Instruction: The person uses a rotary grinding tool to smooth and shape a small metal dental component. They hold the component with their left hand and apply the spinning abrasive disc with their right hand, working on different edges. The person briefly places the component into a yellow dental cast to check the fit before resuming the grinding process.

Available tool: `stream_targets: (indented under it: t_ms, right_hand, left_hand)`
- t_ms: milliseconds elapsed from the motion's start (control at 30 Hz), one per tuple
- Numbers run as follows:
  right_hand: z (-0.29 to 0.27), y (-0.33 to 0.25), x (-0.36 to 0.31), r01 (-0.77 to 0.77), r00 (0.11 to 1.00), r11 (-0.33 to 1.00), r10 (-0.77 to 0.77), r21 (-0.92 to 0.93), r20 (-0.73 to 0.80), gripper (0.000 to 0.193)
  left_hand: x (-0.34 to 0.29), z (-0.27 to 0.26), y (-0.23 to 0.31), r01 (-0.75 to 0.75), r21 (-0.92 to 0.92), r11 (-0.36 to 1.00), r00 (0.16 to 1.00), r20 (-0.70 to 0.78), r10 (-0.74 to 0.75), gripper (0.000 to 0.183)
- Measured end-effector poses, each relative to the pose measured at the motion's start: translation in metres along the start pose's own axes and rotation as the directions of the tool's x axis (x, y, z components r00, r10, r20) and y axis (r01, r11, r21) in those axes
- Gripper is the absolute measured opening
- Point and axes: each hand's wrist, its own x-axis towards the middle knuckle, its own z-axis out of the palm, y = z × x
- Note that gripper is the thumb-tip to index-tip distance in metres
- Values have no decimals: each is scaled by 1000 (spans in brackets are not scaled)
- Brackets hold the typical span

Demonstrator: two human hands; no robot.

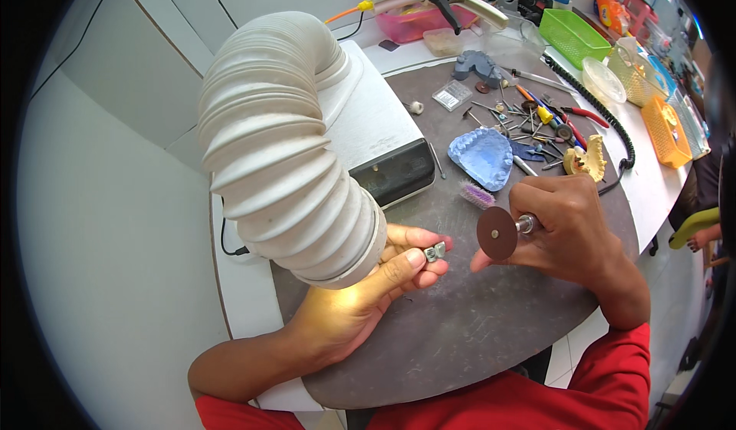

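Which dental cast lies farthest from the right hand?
The grey cast, farthest back; the light-blue cast and the yellowish cast both lie much closer to the right hand.

Dental workshop with yellow jaw model point(590, 159)

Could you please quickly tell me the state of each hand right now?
Left hand: closed, pinching a small grey piece.
Right hand: closed, holding a rotary tool with a brown disc.

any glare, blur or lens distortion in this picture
Head view: warm bright patch at the base of the left hand, just under the white hose; head view: black fisheye border at both sides; head view: small grey piece fairly crisp, green object at far right softer.
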Motion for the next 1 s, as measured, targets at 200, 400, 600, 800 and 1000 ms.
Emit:
stream_targets:
  t_ms: [200, 400, 600, 800, 1000]
  right_hand:
    - [4, -3, 2, -10, 999, 1000, 11, -9, 47, 50]
    - [5, -6, 3, 20, 999, 1000, -21, 22, 35, 56]
    - [10, -5, 1, 23, 999, 1000, -23, 1, 49, 59]
    - [11, -4, 0, 24, 999, 1000, -23, -16, 46, 57]
    - [11, -3, 0, 27, 998, 1000, -27, -6, 53, 56]
  left_hand:
    - [0, 1, -1, 38, -3, 999, 999, -13, -38, 19]
    - [-2, 3, -5, 14, -59, 998, 1000, 0, -14, 18]
    - [-1, 4, -8, 30, -39, 999, 999, 27, -29, 16]
    - [0, 3, -4, 46, -59, 997, 998, 53, -43, 13]
    - [0, 4, -6, 21, -40, 999, 999, 51, -18, 13]
